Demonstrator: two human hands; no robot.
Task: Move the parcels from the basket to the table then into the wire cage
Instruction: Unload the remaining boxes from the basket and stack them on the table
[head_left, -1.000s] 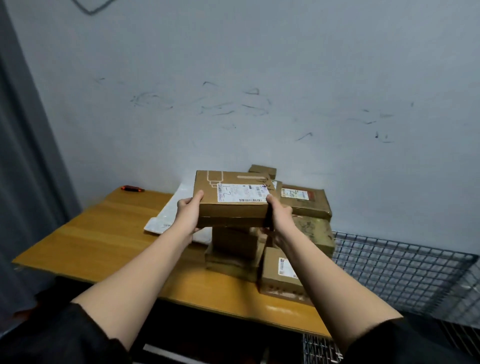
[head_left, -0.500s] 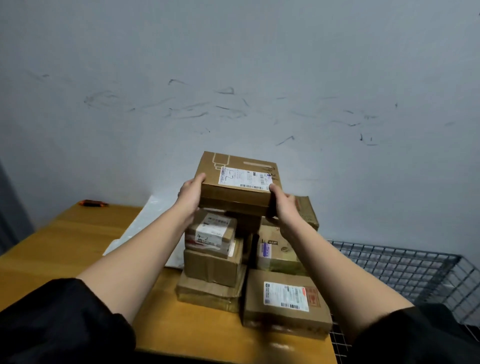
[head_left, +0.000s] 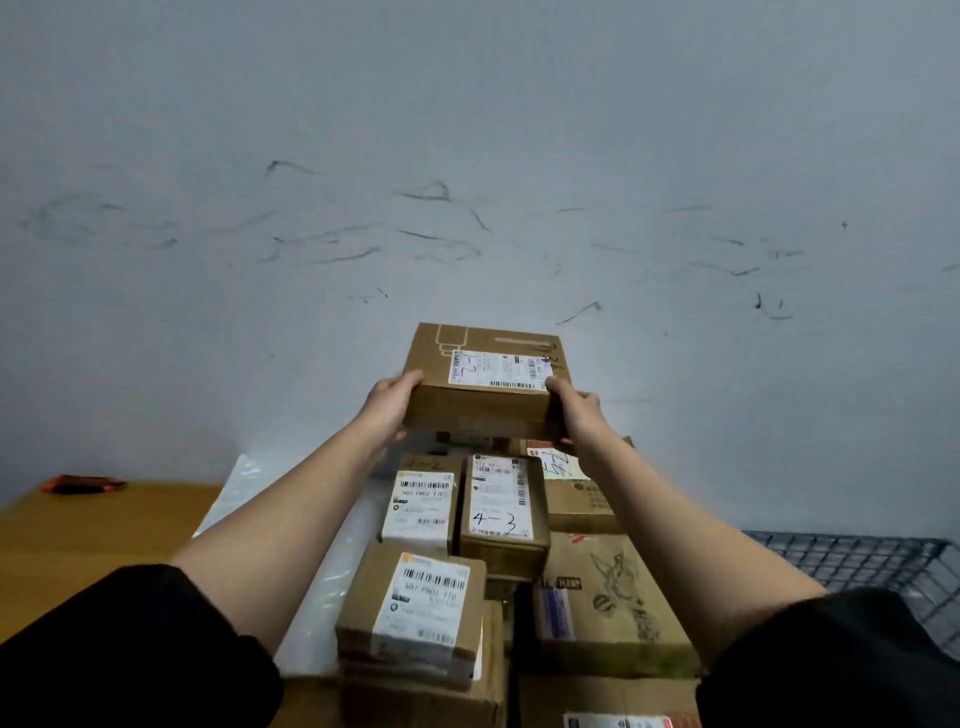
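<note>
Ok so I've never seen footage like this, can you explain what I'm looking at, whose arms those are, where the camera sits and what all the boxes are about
There is no machine here. A person wears a wide-angle camera on the head, looking forward and down, so the two bare arms in dark sleeves are their own.

The left hand and the right hand grip the two ends of one cardboard box, which carries a white shipping label with "1-2" handwritten on it. They hold it up in front of a scuffed wall, above a pile of parcels, most of them with printed labels.

The pile stands on a wooden table, beside a clear plastic bag. A small orange and black tool lies at the far left. The wire cage shows at the right edge.
</note>
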